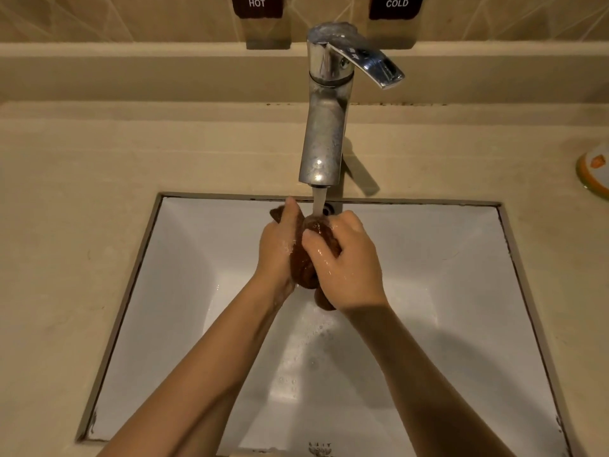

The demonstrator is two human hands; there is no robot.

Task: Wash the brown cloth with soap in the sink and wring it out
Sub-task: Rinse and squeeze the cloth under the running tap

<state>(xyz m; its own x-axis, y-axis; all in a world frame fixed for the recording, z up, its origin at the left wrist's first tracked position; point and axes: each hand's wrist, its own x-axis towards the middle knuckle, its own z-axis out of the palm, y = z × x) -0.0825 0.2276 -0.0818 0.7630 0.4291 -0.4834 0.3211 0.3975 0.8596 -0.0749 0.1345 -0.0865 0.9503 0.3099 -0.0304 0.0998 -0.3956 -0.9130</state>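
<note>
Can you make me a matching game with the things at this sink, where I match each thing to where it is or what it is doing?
Things:
1. brown cloth
2. tap
3. orange dish
4. COLD sign

Places or states:
A. on the counter at the far right edge
B. squeezed between the left hand and the right hand
C. on the wall, above and right of the tap
D. running water into the sink

Right pairs: 1-B, 2-D, 3-A, 4-C

Left hand [278, 249], right hand [346, 265] clenched together.
</note>
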